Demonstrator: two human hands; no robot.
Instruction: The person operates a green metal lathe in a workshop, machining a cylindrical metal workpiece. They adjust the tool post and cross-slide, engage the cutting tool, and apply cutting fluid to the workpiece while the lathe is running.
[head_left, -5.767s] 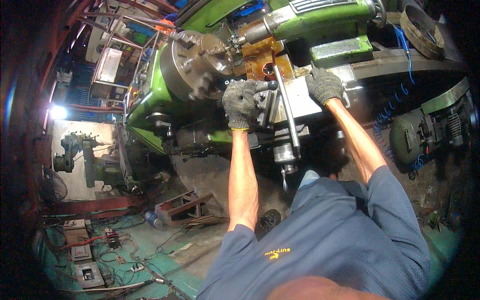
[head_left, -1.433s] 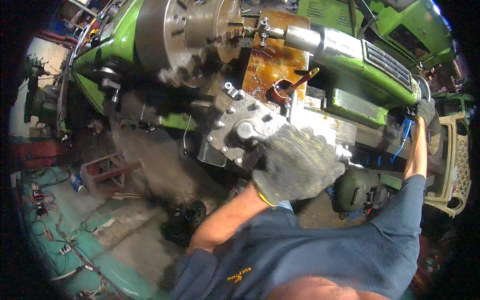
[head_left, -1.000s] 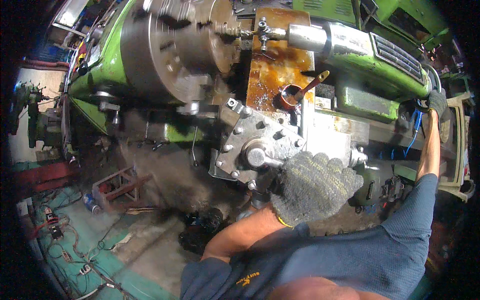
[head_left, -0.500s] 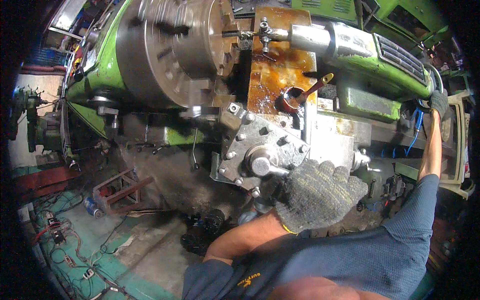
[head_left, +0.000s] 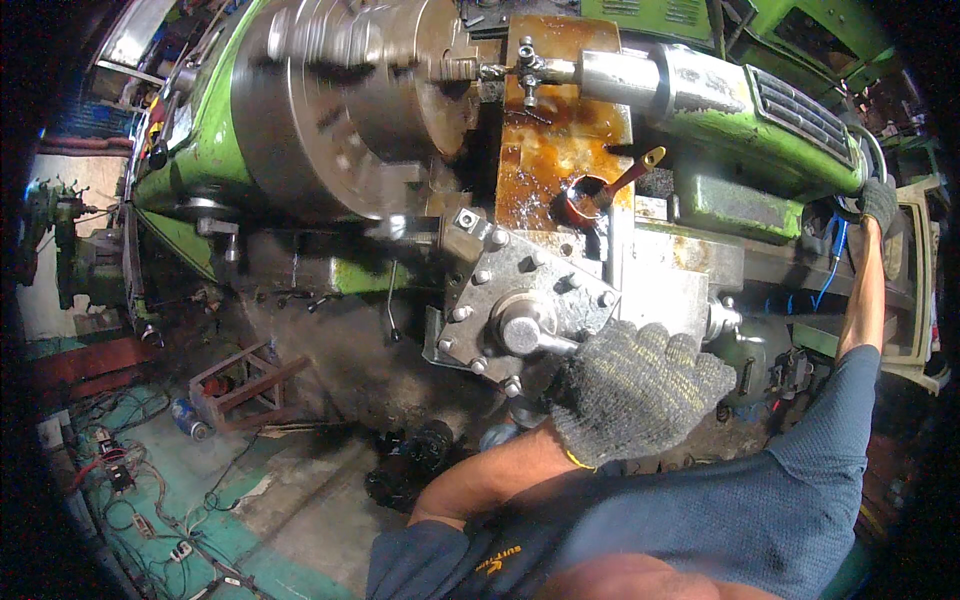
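Right hand (head_left: 878, 205), shifted rightward, gripped the handwheel (head_left: 877, 150); left hand (head_left: 645, 395) (hold unclear) risked snagging if straying into the blurred chuck (head_left: 350, 110).

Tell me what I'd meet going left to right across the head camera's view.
Blue can → chuck → left hand → slatted panel → right hand.

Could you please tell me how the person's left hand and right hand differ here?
The left hand looks larger, the right hand smaller. The left hand is over the lever on the bolted block; the right hand is at the wheel, far right. Both wear grey knit gloves.
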